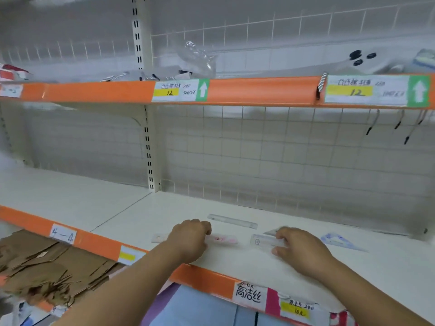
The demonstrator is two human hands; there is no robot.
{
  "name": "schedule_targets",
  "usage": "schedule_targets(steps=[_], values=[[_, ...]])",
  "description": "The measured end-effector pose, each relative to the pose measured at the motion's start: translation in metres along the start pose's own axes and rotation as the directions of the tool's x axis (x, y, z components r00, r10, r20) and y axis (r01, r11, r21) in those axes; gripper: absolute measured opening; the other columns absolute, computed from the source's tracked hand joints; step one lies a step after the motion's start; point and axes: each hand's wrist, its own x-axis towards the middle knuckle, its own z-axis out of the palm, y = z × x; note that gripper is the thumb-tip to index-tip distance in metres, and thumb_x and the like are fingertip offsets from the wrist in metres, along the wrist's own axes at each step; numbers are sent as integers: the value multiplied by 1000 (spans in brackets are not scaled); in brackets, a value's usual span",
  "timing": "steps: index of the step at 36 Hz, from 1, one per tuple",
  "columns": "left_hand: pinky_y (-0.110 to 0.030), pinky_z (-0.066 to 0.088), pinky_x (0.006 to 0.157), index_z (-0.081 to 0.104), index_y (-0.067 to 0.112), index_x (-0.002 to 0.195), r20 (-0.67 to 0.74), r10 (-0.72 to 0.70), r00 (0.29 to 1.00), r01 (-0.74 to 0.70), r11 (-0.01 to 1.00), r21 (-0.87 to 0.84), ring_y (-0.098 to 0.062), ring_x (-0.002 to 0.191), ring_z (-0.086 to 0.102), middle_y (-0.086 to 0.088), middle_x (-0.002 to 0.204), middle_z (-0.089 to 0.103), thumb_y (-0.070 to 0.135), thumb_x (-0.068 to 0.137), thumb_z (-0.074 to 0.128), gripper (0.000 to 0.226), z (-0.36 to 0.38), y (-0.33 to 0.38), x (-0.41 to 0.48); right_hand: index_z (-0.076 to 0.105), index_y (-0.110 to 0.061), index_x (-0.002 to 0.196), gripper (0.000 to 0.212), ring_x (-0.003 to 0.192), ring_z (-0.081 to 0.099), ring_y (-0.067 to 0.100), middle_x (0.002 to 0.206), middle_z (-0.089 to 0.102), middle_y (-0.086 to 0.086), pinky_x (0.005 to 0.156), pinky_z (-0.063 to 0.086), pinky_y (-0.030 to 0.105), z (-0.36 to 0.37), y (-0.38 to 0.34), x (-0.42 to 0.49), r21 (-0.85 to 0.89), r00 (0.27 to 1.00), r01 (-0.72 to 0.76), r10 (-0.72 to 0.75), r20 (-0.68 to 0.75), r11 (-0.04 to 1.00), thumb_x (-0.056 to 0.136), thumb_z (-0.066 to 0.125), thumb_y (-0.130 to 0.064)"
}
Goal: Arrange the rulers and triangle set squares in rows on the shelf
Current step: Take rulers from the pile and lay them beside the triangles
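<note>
On the white shelf [235, 262] lie several clear plastic pieces. A ruler with pink print [223, 239] lies under my left hand [189, 240], whose curled fingers hold it near its middle. My right hand [300, 249] pinches a short clear ruler [264, 240] between thumb and fingers at its right end. A longer clear ruler [231, 221] lies behind both, apart from the hands. A blue-printed triangle set square [339, 241] rests flat to the right of my right hand.
A wire grid back panel [282, 156] closes the shelf behind. The orange-edged upper shelf [259, 90] overhangs with price labels and hanging hooks [400, 125]. Flattened brown cardboard [47, 267] lies below left. A slotted upright post [148, 149] divides the shelf bays.
</note>
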Motion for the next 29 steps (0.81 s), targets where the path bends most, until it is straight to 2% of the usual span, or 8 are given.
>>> schedule_targets(steps=[8, 14, 22, 25, 29], values=[[-32, 37, 95, 49, 22, 130, 97, 228, 969, -232, 972, 38, -25, 119, 48, -5, 130, 51, 25, 93, 57, 38, 6, -32, 25, 55, -28, 118, 34, 109, 53, 13, 122, 55, -7, 86, 41, 26, 18, -30, -7, 35, 986, -166, 164, 40, 986, 89, 58, -44], [-30, 38, 94, 55, 25, 126, 148, 333, 931, -331, 943, -39, -21, 117, 49, -1, 127, 53, 27, 89, 62, 38, 21, -40, 33, 55, -30, 120, 38, 113, 47, 16, 115, 48, -4, 90, 39, 28, 32, -42, -16, -13, 962, -259, 259, 87, 966, 86, 59, -48], [-24, 41, 89, 66, 21, 104, 160, 383, 910, -343, 911, -228, -17, 109, 54, 3, 116, 61, 23, 86, 64, 18, 33, -36, 44, 60, -30, 114, 36, 99, 45, 11, 104, 43, -7, 89, 42, 27, 38, -33, -19, 50, 940, -330, 323, 111, 943, 81, 64, -45], [-23, 40, 85, 65, 21, 106, 163, 386, 908, -341, 907, -248, -16, 107, 54, 3, 115, 60, 25, 86, 65, 20, 35, -38, 45, 62, -30, 110, 35, 98, 49, 13, 107, 46, -5, 87, 45, 27, 39, -29, -17, 76, 936, -341, 331, 116, 937, 79, 66, -44], [-22, 39, 79, 60, 21, 114, 160, 343, 926, -295, 919, -262, -14, 92, 48, 2, 105, 56, 28, 88, 63, 27, 33, -50, 47, 59, -31, 118, 42, 108, 46, 13, 109, 43, -7, 94, 41, 27, 41, -25, -13, 70, 938, -332, 321, 134, 941, 80, 66, -46]])
